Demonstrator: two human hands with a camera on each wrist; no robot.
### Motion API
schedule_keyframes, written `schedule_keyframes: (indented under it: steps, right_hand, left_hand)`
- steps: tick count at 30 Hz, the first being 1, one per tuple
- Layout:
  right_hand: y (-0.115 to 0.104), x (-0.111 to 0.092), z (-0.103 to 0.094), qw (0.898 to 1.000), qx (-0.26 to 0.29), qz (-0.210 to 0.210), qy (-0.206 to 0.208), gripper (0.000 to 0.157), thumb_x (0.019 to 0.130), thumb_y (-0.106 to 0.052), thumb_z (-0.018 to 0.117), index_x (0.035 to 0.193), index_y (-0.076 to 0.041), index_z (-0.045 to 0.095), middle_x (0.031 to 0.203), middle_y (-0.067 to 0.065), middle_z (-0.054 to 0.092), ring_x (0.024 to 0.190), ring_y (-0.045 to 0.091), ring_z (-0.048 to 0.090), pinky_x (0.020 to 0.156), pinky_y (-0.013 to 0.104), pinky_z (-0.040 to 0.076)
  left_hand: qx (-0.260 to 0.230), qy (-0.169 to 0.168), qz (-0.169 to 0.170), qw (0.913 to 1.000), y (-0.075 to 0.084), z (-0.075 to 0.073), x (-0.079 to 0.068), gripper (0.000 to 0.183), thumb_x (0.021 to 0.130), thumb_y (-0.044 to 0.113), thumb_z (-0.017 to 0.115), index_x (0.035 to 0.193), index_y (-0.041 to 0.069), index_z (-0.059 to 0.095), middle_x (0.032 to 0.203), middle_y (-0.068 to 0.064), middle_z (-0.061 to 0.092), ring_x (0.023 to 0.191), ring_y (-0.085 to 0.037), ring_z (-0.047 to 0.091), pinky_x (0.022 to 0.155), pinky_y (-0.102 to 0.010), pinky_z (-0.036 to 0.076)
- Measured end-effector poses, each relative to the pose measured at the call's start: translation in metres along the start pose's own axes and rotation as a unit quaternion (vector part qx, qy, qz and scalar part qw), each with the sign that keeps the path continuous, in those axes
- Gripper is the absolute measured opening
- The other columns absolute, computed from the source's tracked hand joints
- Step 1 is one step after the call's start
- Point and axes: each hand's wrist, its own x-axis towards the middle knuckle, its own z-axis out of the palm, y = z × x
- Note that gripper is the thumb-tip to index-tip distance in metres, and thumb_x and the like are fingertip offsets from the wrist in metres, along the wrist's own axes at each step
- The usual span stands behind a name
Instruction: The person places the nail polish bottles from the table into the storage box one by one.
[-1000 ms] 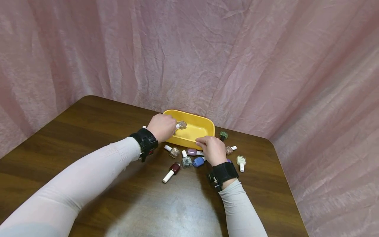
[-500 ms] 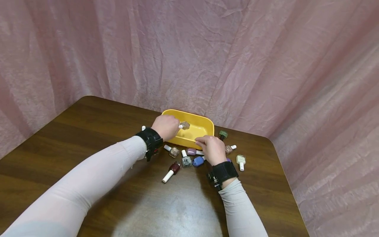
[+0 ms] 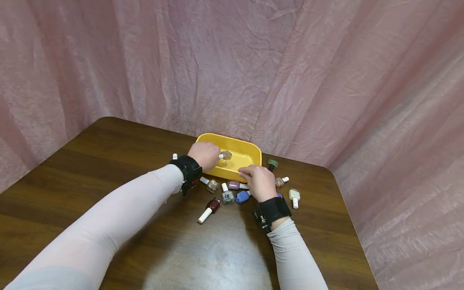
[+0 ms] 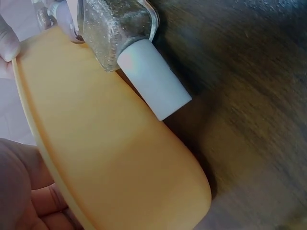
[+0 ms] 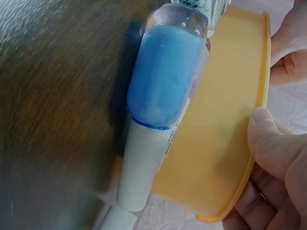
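In the head view my left hand (image 3: 204, 156) is over the left end of a yellow plastic tub (image 3: 250, 152). It holds a clear, glittery nail polish bottle (image 3: 226, 155) by the white cap, with the glass pointing right, inside the tub's outline. The fingertips are hidden behind the hand. My right hand (image 3: 259, 181) pinches the tub's near rim; the thumb lies on the outer side in the right wrist view. Just below that hand lies a blue nail polish bottle (image 5: 165, 76). A gold glitter bottle (image 4: 115, 28) lies by the tub's front wall in the left wrist view.
Nearer on the wooden table (image 3: 90, 169) lie a dark red bottle (image 3: 214, 205), a silver glitter one (image 3: 228, 196) and a purple one (image 3: 233, 185). To the right are a green bottle (image 3: 272, 163) and a pale cream one (image 3: 295, 195). A pink curtain (image 3: 224, 72) hangs behind.
My left hand has shifted slightly right, carrying the glittery nail polish bottle further over the tub, then dipped a little. The right hand stays on the rim.
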Motion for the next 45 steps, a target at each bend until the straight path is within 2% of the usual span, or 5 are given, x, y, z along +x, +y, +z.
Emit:
schedule_keyframes:
  steps: [4, 14, 26, 35, 45]
  right_hand:
    - [0.000, 0.001, 0.000, 1.000, -0.002, -0.001, -0.002, 0.016, 0.102, -0.024, 0.081, 0.114, -0.018, 0.089, 0.108, 0.001, 0.084, 0.099, 0.029, 0.079, 0.081, 0.050, 0.060]
    - [-0.001, 0.000, -0.001, 1.000, -0.002, 0.001, -0.002, 0.015, 0.102, -0.023, 0.081, 0.114, -0.018, 0.089, 0.108, 0.001, 0.084, 0.100, 0.030, 0.079, 0.081, 0.050, 0.060]
    - [-0.001, 0.000, -0.003, 1.000, -0.004, -0.006, 0.001, 0.015, 0.101, -0.023, 0.082, 0.113, -0.017, 0.089, 0.105, 0.001, 0.084, 0.097, 0.029, 0.079, 0.079, 0.050, 0.060]
    - [0.000, 0.000, -0.001, 1.000, -0.001, -0.003, 0.001, 0.014, 0.101, -0.022, 0.082, 0.113, -0.018, 0.089, 0.105, 0.001, 0.084, 0.097, 0.028, 0.079, 0.080, 0.050, 0.060]
    - [0.000, 0.000, -0.001, 1.000, 0.001, -0.005, 0.004, 0.015, 0.101, -0.023, 0.082, 0.112, -0.018, 0.089, 0.106, 0.001, 0.084, 0.098, 0.028, 0.079, 0.080, 0.049, 0.060]
  left_hand:
    - [-0.006, -0.007, -0.004, 0.9999, -0.002, 0.004, 0.003, 0.026, 0.111, 0.027, 0.067, 0.101, 0.006, 0.080, 0.083, -0.005, 0.070, 0.077, -0.025, 0.066, 0.071, -0.047, 0.060]
    - [-0.010, -0.027, -0.010, 0.9995, 0.000, 0.005, 0.009, 0.026, 0.111, 0.027, 0.067, 0.104, 0.006, 0.081, 0.087, -0.006, 0.072, 0.078, -0.025, 0.066, 0.074, -0.047, 0.059]
    - [-0.017, -0.066, -0.019, 0.9975, 0.004, -0.004, 0.013, 0.024, 0.111, 0.024, 0.065, 0.101, 0.007, 0.079, 0.086, -0.006, 0.070, 0.078, -0.025, 0.063, 0.072, -0.044, 0.055]
    - [0.008, -0.075, -0.005, 0.9971, 0.011, -0.019, 0.003, 0.019, 0.108, 0.013, 0.062, 0.106, 0.006, 0.079, 0.092, -0.006, 0.073, 0.081, -0.023, 0.064, 0.079, -0.044, 0.058]
    - [0.012, -0.093, -0.008, 0.9956, 0.010, -0.015, 0.010, 0.019, 0.108, 0.013, 0.062, 0.110, 0.006, 0.079, 0.093, -0.007, 0.073, 0.081, -0.023, 0.061, 0.078, -0.042, 0.055]
